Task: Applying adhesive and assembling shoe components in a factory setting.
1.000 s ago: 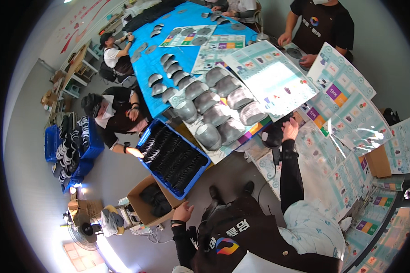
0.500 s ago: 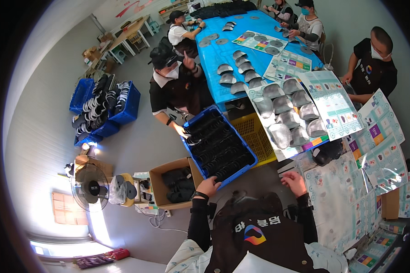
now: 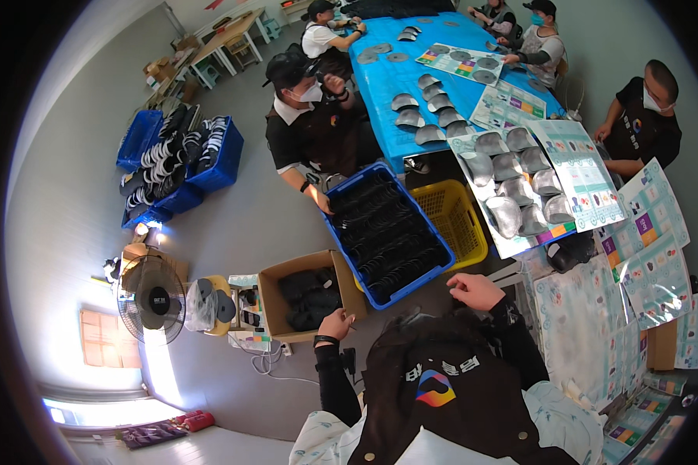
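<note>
My left hand [image 3: 336, 325] hangs by the near right corner of a cardboard box [image 3: 352, 285], fingers loosely bent and apart, holding nothing I can see. Black curved pieces [image 3: 310, 297] fill part of that box. My right hand [image 3: 475, 292] is just off the near right corner of a blue crate [image 3: 412, 287], its fingers half curled with nothing visible in them. Rows of thin black curved pieces [image 3: 380, 225] fill the crate. At its far left side, a seated co-worker's hand [image 3: 322, 203] touches the rim.
A yellow basket [image 3: 475, 232] stands right of the crate. Beyond are a blue-covered table [image 3: 395, 85] and a board with grey curved caps [image 3: 512, 174]. Stacked blue crates [image 3: 219, 174] and a fan [image 3: 151, 298] stand left. Several co-workers sit around the table.
My left hand has come off the crate's near edge to beside the cardboard box. My right hand has shifted left toward the crate. The co-worker's raised hand has lowered a little.
</note>
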`<state>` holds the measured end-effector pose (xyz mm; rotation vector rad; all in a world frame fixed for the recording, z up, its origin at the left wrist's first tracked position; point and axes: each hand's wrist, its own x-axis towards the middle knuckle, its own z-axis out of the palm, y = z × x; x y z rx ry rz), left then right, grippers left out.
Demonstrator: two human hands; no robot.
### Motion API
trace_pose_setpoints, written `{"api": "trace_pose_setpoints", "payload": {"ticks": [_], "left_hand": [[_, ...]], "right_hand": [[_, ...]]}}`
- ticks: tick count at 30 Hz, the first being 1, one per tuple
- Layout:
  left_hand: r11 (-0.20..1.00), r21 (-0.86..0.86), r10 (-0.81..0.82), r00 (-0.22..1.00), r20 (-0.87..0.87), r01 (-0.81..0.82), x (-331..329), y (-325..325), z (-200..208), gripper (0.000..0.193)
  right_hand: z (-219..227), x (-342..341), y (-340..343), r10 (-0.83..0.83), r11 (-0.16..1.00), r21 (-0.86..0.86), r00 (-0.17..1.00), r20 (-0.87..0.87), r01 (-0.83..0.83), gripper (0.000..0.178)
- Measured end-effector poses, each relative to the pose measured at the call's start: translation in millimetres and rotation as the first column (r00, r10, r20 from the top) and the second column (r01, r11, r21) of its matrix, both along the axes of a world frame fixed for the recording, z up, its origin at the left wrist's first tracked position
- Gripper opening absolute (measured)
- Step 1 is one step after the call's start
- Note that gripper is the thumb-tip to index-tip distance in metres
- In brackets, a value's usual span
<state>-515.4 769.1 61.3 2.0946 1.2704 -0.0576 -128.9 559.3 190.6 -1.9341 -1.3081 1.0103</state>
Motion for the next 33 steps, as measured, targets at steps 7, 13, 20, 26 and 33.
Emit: {"api": "trace_pose_setpoints", "payload": {"ticks": [7, 13, 20, 26, 33], "left_hand": [[0.995, -0.03, 0.094, 0.996, 0.008, -0.094, -26, -7, -18, 0.053], [0.992, -0.04, 0.119, 0.993, -0.003, -0.119, -26, -2, -28, 0.055], [0.994, -0.003, 0.109, 0.994, 0.011, -0.109, -25, 5, -10, 0.052], [0.995, 0.024, 0.094, 0.995, 0.039, -0.095, -24, 12, -8, 0.052], [0.996, 0.034, 0.084, 0.996, 0.036, -0.085, -26, 10, -15, 0.048]], "right_hand": [[-15, 8, -9, -0.025, 0.993, -0.11, 0.995, 0.094, 0.035, 0.029], [-9, 8, 4, -0.015, 0.997, -0.077, 0.978, 0.21, 0.032, 0.03], [-7, 0, 11, -0.029, 0.993, -0.108, 0.982, 0.185, 0.049, 0.03], [-14, -2, 13, -0.02, 0.994, -0.1, 0.983, 0.185, 0.039, 0.031], [-24, -4, 9, -0.035, 0.993, -0.105, 0.981, 0.191, 0.056, 0.032]]}}
